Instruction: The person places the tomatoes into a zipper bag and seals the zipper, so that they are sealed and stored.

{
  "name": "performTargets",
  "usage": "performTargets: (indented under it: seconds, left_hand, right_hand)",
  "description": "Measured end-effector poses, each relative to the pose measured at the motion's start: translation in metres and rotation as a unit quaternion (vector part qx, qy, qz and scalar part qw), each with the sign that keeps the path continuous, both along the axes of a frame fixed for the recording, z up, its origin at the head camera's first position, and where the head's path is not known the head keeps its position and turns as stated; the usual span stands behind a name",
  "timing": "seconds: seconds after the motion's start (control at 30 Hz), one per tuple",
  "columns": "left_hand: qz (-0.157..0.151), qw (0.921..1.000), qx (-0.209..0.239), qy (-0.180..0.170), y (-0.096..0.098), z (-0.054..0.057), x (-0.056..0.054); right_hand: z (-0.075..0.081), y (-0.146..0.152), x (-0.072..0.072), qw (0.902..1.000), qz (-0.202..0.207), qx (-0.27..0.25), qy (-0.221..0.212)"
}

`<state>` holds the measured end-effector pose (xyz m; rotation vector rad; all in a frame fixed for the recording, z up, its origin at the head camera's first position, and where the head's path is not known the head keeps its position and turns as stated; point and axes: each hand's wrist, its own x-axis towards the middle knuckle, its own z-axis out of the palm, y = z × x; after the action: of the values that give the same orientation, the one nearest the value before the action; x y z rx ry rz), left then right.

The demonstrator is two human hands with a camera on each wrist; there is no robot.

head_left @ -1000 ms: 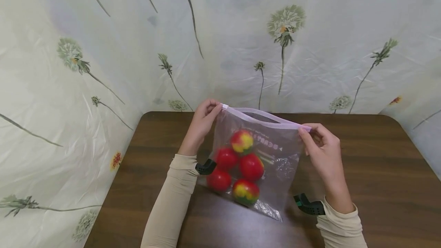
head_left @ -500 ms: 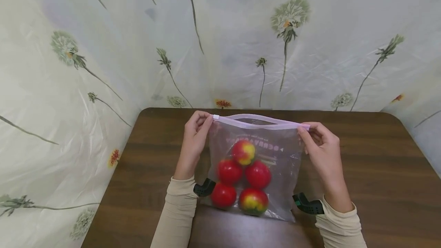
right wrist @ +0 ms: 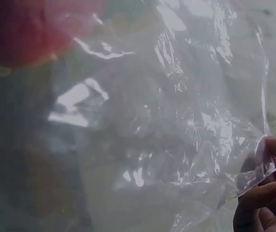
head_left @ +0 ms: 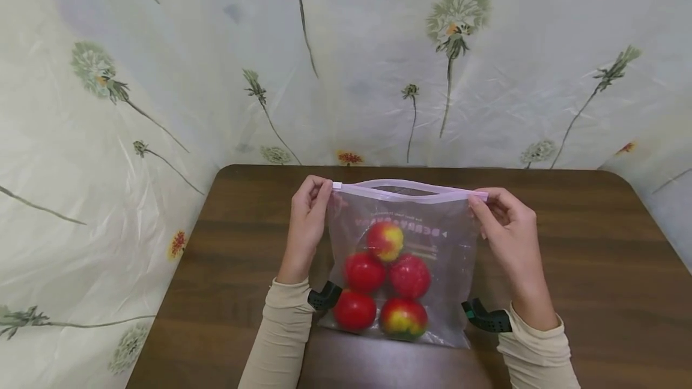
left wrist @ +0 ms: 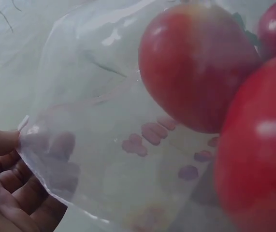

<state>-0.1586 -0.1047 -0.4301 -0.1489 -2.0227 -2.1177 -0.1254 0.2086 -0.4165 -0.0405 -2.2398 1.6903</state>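
Note:
Between both hands hangs a clear zip bag (head_left: 451, 275) with a pink slider strip along its top, its mouth parted in the middle. Inside are several red-and-yellow apples (head_left: 385, 241), stacked toward the bag's left and bottom. The left hand (head_left: 309, 212) pinches the top left corner beside the white slider (head_left: 337, 186). At the top right corner, the right hand (head_left: 508, 221) pinches the end of the strip between thumb and fingers. In the left wrist view, apples (left wrist: 196, 67) show large through the film; in the right wrist view, the bag corner (right wrist: 256, 169) is creased in the fingers.
A dark brown wooden table (head_left: 232, 245) lies beneath the bag. Behind and to the left hangs a pale sheet (head_left: 357, 77) printed with dandelions. A black wrist camera mount (head_left: 324, 296) sits on each cuff.
The left hand has moved left and slightly down, drawing the bag's top wider. The bag has straightened, and its apples have shifted right and down. The right hand has hardly moved.

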Motion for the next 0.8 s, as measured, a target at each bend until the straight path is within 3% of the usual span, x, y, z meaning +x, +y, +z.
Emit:
performTargets:
  seconds: [0.3, 0.6, 0.8]
  left_hand:
    - [0.026, 0.9964, -0.075, 0.031, 0.001, 0.001, 0.002]
    - [0.002, 0.9974, -0.052, 0.050, 0.007, 0.000, 0.003]
    - [0.001, 0.9966, -0.065, 0.050, 0.009, 0.000, 0.003]
  right_hand:
    - [0.001, 0.004, 0.000, 0.9995, -0.011, -0.030, -0.008]
    - [0.002, 0.008, 0.004, 0.9997, -0.009, -0.021, -0.005]
    - [0.003, 0.010, 0.007, 0.9996, -0.026, -0.007, -0.010]
